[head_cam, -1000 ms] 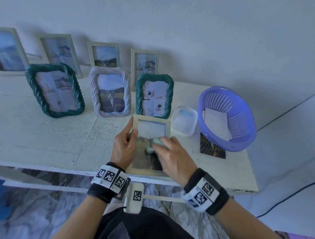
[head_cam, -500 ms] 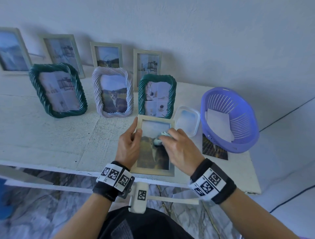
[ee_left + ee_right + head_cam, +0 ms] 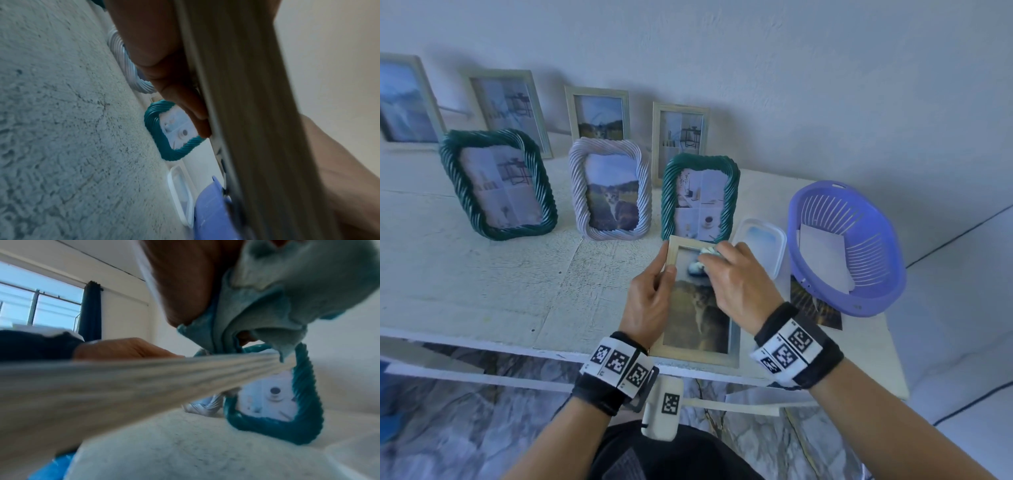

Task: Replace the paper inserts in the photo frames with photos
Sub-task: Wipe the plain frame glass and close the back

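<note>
A light wooden photo frame with a cat photo behind its glass is held tilted at the table's near edge. My left hand grips its left side, thumb on the front and fingers behind; the frame's edge fills the left wrist view. My right hand holds a bunched teal cloth against the upper part of the glass. The cloth hangs from the fingers just above the frame's edge in the right wrist view.
Several frames stand behind: two green twisted ones, a white twisted one, and plain wooden ones against the wall. A clear plastic lid, a purple basket holding paper, and a loose photo lie to the right.
My right hand with the cloth has moved up the glass, from the frame's middle toward its top edge. The left hand keeps its grip on the frame.
</note>
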